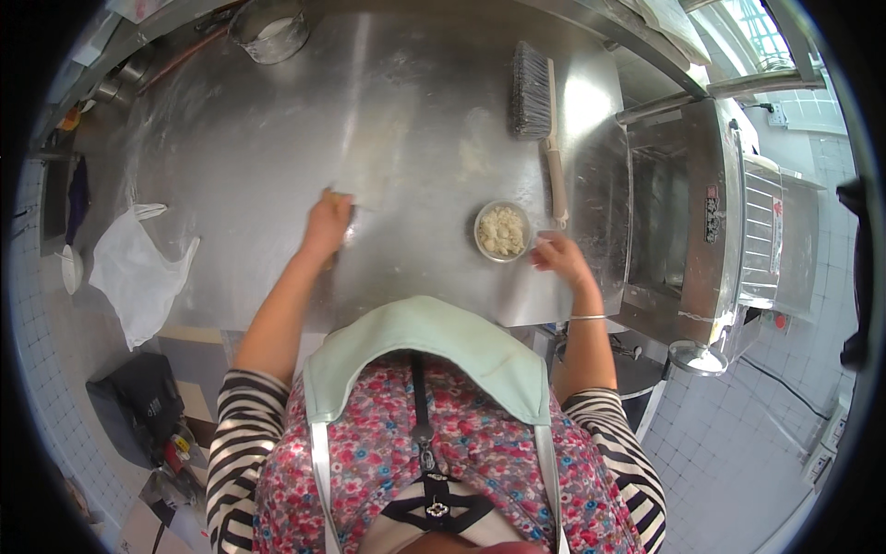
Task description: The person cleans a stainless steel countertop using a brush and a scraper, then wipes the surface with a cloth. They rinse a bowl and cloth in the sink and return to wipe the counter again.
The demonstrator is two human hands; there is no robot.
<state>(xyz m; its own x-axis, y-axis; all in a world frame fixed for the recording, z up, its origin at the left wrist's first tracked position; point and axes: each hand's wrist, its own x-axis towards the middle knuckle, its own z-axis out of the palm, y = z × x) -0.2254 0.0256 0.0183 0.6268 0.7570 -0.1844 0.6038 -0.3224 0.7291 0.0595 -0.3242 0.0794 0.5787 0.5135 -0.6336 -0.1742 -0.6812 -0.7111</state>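
Note:
Over the left half of the stainless steel table (pixel 408 270), my left hand (pixel 327 225) is closed on a small tool with a yellowish part. The tool is mostly hidden by the fingers, so its kind cannot be told. A round metal bowl (pixel 527 239) holds a pale, crumbly mass (pixel 501 230) with rounder lumps in it. Just to the right of this bowl is my right hand (pixel 558 256), blurred, its fingers curled near the rim; whether it touches the bowl or holds something cannot be told. A bench brush (pixel 533 93) with grey bristles lies beyond, its handle pointing towards my right hand.
A white plastic bag (pixel 142 270) lies at the table's left edge. A metal pot (pixel 270 38) with white contents stands at the back left, beside a reddish rod (pixel 183 61). Steel equipment (pixel 706 228) borders the right side, with a small round metal dish (pixel 698 358) near its front corner.

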